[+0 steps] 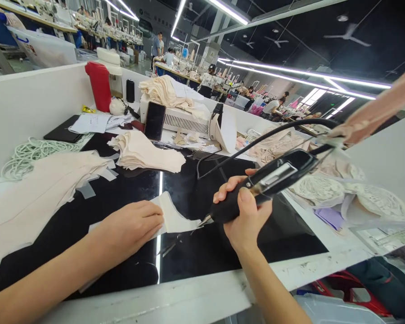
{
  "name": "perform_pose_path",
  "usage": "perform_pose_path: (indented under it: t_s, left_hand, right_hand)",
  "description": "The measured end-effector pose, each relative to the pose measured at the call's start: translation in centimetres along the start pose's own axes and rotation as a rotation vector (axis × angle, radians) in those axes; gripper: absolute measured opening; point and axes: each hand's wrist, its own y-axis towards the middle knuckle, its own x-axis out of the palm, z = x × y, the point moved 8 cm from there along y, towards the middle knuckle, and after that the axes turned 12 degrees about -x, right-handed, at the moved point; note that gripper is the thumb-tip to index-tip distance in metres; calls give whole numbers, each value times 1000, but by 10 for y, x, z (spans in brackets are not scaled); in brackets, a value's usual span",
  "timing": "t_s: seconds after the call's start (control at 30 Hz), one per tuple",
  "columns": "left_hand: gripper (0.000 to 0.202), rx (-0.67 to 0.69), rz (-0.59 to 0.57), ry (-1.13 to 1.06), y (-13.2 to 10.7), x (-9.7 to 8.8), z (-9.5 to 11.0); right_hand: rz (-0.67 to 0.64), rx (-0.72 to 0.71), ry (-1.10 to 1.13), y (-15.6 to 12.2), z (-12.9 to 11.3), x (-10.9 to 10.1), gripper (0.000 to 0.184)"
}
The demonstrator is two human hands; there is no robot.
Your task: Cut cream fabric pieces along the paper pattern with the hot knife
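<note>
My left hand [135, 225] lies flat, fingers together, pressing a small cream fabric piece [175, 220] with a translucent edge onto the black work surface [195, 256]. My thumb is hidden. In my right hand [246, 211] is a thick black corded cutting tool [270, 175], fingers wrapped round its body. Its pointed metal tip meets the right end of the fabric piece. Thin dark slivers lie on the surface below the fabric.
A stack of cream pieces [145, 153] and larger pale fabric [47, 189] lie beyond and left. At the back stand a phone [155, 120], a vented white box [185, 123] and a red container [99, 85]. Lace cups [319, 189] lie right, below another person's blurred arm [381, 108].
</note>
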Motion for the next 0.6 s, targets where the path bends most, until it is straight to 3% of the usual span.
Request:
perform_pose_path:
  t_s: [0.17, 0.3, 0.4, 0.5, 0.6]
  left_hand:
    - [32, -120, -102, -16, -4, 6, -8]
    - [35, -370, -301, -127, -9, 9, -11]
    - [43, -461, -422, -163, -10, 7, -13]
    - [35, -381, -367, -119, 1, -4, -17]
    - [19, -183, -287, -94, 19, -10, -13]
  right_hand:
    - [27, -30, 20, 18, 26, 0, 28]
    - [2, -22, 47, 22, 35, 12, 27]
    - [4, -5, 78, 22, 35, 19, 30]
    - [-10, 7, 115, 20, 31, 23, 31]
    - [-32, 5, 124, 18, 25, 24, 31]
